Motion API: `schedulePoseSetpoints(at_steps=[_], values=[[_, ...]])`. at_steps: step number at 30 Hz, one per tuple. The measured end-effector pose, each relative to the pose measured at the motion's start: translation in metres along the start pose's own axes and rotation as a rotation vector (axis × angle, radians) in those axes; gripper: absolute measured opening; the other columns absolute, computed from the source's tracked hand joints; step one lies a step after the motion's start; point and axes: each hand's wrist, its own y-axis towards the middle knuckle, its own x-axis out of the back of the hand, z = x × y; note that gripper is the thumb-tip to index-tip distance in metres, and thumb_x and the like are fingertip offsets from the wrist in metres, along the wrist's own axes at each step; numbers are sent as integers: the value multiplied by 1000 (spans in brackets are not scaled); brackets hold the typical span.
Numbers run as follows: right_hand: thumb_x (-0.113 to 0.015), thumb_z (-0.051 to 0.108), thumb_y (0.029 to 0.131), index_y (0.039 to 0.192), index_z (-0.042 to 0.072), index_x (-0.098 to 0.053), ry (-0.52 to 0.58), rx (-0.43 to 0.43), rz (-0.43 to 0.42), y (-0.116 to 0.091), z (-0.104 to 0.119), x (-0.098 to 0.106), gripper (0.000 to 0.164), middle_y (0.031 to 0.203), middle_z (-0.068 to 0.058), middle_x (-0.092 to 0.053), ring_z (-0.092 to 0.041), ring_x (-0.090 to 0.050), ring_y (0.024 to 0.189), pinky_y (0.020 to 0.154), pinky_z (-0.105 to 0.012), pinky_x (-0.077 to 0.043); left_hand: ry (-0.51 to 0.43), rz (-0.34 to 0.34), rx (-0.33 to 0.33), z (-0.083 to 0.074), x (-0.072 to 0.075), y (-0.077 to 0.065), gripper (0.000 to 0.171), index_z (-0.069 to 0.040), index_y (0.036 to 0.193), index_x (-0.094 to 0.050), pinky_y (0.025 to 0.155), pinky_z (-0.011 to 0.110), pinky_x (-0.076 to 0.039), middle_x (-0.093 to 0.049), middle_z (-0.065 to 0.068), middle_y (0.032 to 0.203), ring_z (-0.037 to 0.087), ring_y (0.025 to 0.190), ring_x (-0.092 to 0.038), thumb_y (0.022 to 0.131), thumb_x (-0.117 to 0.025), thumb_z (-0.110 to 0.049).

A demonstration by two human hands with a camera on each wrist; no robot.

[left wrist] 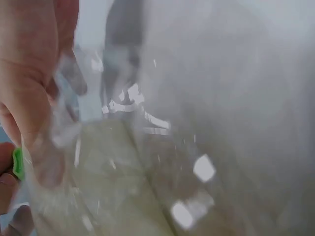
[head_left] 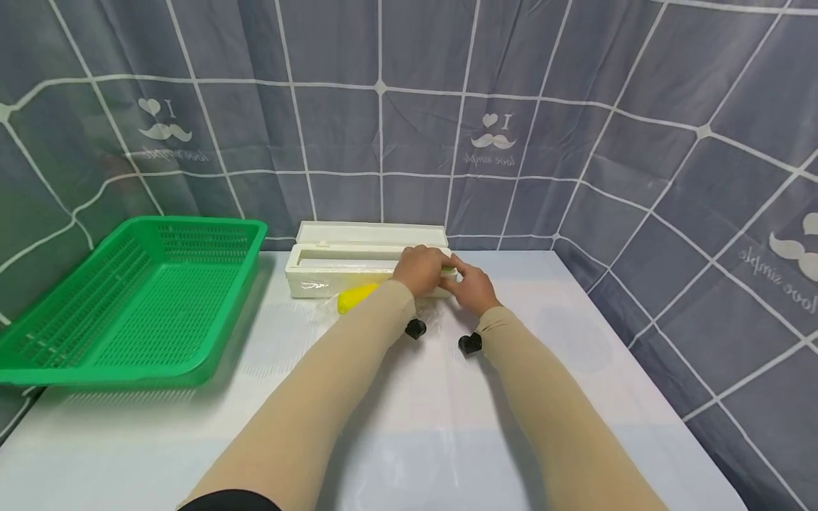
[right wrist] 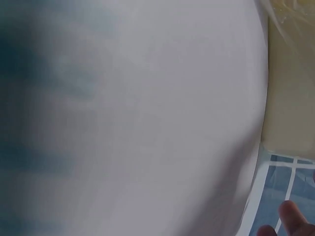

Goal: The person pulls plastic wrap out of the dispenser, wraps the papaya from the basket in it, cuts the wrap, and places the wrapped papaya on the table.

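A white cling film dispenser [head_left: 313, 278] stands at the back of the table, its lid [head_left: 373, 233] raised. My left hand [head_left: 418, 270] holds the dispenser near its right end; clear cling film [left wrist: 197, 123] hangs over the thumb in the left wrist view. My right hand [head_left: 473, 287] is at the right end, its fingers pinching a small green piece [left wrist: 18, 163] on the dispenser, likely the slide cutter. In front, under loose film, lies a yellow object [head_left: 354, 297], partly hidden by the left forearm; its kind is unclear.
A large green plastic basket [head_left: 220, 319] stands at the left of the white table [head_left: 607, 426]. A grey curtain with white lines [head_left: 422, 135] hangs behind and along the right side.
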Motion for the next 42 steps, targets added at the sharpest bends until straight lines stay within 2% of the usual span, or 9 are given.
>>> schedulePoseSetpoints(at_steps=[5,11,18,23,28,34,42], values=[[-74,48,97,164,16,-37,-6,6,8,-1,0,-3,83,167,-7,-41,-37,-44,151,122,-52,-39,-87,-12,47,5,-3,3,37,-33,128,-77,96,44,-51,-77,-8,127,24,113,-71,94,-76,-17],[-75,49,96,164,14,-35,-5,7,-9,-2,-1,-3,86,166,-10,-41,-38,-44,151,122,-53,-40,-160,15,56,5,-1,4,34,-28,125,-78,99,45,-49,-76,-9,128,21,118,-72,94,-76,-17],[-74,49,97,165,17,-34,7,-17,19,-4,-5,-5,85,168,-9,-39,-36,-43,152,121,-53,-40,-183,50,78,1,0,2,32,-28,125,-78,101,44,-47,-76,-9,129,21,119,-71,97,-72,-15],[-75,47,96,163,16,-36,10,3,-1,-1,-5,-3,83,167,-6,-40,-36,-48,149,119,-52,-43,-196,49,59,2,5,2,32,-27,126,-78,103,45,-45,-76,-8,128,22,118,-72,98,-70,-15],[-76,45,96,163,16,-39,10,11,-13,0,-2,-3,82,166,-6,-42,-38,-53,144,118,-52,-45,-221,96,29,8,11,3,33,-27,129,-76,110,46,-43,-74,-8,132,21,127,-67,99,-70,-16],[-76,43,97,161,19,-44,37,9,-14,-2,0,-3,76,168,-3,-40,-39,-54,143,116,-52,-46,-194,109,-19,12,14,5,30,-29,129,-76,111,48,-43,-75,-8,130,20,125,-68,103,-65,-18],[-75,42,97,162,24,-42,19,15,-19,-2,2,-2,75,151,-17,-60,-39,-57,140,115,-53,-47,-60,136,-77,11,24,11,31,-34,132,-74,111,48,-45,-73,-8,134,20,122,-69,104,-63,-24]])
